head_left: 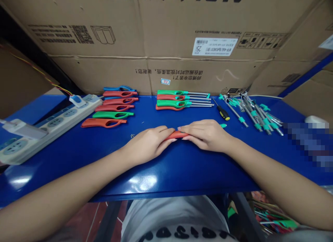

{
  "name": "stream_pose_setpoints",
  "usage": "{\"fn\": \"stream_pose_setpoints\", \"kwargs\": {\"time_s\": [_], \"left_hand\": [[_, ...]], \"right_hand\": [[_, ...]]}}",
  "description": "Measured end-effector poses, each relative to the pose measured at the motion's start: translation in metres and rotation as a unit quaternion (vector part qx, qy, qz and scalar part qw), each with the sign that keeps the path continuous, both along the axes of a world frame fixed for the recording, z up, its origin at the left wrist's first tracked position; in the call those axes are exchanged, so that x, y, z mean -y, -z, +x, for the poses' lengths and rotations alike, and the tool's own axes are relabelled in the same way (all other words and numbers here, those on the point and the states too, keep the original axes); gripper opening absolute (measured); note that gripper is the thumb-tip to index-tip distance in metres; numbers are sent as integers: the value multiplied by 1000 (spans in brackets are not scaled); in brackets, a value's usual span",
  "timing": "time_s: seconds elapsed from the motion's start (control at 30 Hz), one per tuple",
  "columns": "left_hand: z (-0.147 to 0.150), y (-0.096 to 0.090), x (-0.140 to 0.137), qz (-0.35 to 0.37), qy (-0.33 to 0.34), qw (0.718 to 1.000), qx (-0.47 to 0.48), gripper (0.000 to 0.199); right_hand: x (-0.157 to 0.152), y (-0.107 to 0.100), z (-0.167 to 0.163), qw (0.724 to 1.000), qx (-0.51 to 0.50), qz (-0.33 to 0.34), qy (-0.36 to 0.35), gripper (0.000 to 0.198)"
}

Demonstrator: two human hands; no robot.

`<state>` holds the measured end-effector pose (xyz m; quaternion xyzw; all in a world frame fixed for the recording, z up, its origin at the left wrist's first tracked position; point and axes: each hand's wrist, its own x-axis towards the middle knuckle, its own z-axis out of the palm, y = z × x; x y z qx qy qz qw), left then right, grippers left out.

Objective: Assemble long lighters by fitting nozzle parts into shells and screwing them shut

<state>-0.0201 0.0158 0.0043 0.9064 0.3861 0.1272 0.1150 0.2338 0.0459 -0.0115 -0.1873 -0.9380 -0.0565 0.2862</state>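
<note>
Both my hands meet over the blue table, closed around one red lighter handle. My left hand grips its left part, and my right hand pinches its right part, so only a short red stretch shows between them. A teal tip pokes out just behind my right hand; whether it belongs to the held piece I cannot tell. Tiny metal bits, perhaps screws, lie beside my left hand. Behind my hands is a stack of green and red lighters with metal tubes.
Loose handles in red, green and blue lie at the left by a power strip. At the right are a screwdriver and a pile of metal tubes. A cardboard wall closes off the back.
</note>
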Motion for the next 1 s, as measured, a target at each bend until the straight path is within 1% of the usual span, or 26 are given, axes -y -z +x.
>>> {"fn": "stream_pose_setpoints", "kwargs": {"time_s": [0.13, 0.27, 0.5, 0.63, 0.7, 0.8, 0.9, 1.0], "left_hand": [[-1, -1, -1, 1, 2, 1000, 2, 33], [-1, -2, -1, 2, 1, 1000, 12, 34], [-5, -2, -5, 28, 0, 999, 33, 36], [-6, -2, -5, 58, -2, 997, 47, 35], [-4, -2, -2, 80, -8, 996, 26, 34], [0, -3, 3, 101, -19, 994, -36, 32], [3, -5, 5, 94, -34, 992, -81, 30], [3, -6, 4, 76, -48, 992, -94, 26]], "right_hand": [[-1, -3, -1, 1000, -1, -14, -1, 26], [-2, -6, 2, 999, -9, -44, -10, 23], [-11, -16, 18, 997, 12, -74, 35, 20], [-10, -14, 16, 998, -10, -55, 40, 19], [-6, -12, 11, 999, -7, -36, 36, 18], [0, -11, 2, 999, 23, -20, 33, 19], [1, -12, -4, 998, 32, -43, 35, 20], [-3, -12, -3, 996, 30, -72, 32, 17]]}}
